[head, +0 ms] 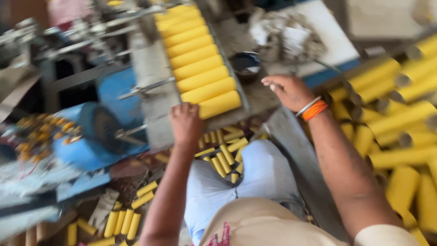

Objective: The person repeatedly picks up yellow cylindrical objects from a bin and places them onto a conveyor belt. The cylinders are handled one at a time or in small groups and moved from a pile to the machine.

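Observation:
A row of several yellow tubes (198,57) lies side by side on a slanted metal tray (154,73) of a machine. My left hand (185,122) rests at the tray's lower end, its fingers touching the nearest yellow tube (220,104). My right hand (289,91) hovers to the right of the tray with fingers loosely curled and nothing in it; bangles, orange and silver, circle its wrist (312,109). The frame is blurred by motion.
A big heap of long yellow tubes (391,118) fills the right side. Short yellow tube pieces (223,152) lie on the floor below the tray and at lower left (123,221). A blue machine housing (91,132) stands left. A dark round cup (246,64) sits behind the tray.

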